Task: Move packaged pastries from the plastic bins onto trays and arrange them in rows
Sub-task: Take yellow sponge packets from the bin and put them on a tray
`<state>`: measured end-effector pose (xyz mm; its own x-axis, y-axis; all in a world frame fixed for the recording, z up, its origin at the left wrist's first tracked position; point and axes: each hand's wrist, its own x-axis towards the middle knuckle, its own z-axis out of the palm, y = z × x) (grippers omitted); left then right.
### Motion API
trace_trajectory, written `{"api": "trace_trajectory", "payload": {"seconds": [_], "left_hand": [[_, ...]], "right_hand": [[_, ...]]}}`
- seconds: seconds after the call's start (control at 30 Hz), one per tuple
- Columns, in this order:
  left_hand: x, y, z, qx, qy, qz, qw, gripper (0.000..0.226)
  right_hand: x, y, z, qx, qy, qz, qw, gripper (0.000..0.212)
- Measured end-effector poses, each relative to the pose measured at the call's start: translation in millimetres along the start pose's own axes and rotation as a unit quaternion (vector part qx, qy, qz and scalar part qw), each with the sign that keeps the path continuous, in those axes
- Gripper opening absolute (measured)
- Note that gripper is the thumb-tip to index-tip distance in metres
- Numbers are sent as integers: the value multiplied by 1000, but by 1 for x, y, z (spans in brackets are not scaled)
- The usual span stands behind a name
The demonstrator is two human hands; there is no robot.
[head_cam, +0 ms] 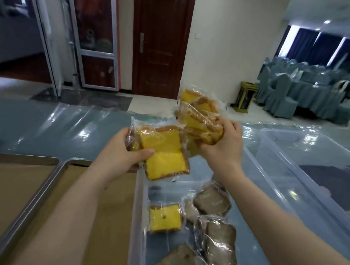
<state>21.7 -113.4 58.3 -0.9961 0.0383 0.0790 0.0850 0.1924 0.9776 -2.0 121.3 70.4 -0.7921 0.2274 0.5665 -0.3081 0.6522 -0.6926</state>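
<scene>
Head view: wrapped pastries (220, 244) are seen in the near plastic bin (138, 215), trays (38, 191) lying at left. Farther, above it, yellow packs (163, 152) are clutched by the left hand (121, 154), a bundle (197, 117) by the right hand (222, 146). They are judged light, squashable, slippery; flat sides are best held gently.

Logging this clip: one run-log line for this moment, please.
left hand: grips yellow packs | right hand: grips yellow bundle | bin: brown packs, single yellow pack | trays: paper-lined
</scene>
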Motion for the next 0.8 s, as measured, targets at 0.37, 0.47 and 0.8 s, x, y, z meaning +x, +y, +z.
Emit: {"api": "trace_trajectory", "payload": {"seconds": [0.37,0.47,0.8], "left_hand": [[-97,-41,-187,-95,113,-44,988,52],[-115,-61,-221,-103,127,-57,985,48],[-148,-168,-242,-54,69,-217,972,61]], "right_hand": [[-85,-175,121,18,-62,-38,997,49],[-117,-190,155,20,-79,-14,997,46],[-230,-129,221,-40,-167,168,971,50]]}}
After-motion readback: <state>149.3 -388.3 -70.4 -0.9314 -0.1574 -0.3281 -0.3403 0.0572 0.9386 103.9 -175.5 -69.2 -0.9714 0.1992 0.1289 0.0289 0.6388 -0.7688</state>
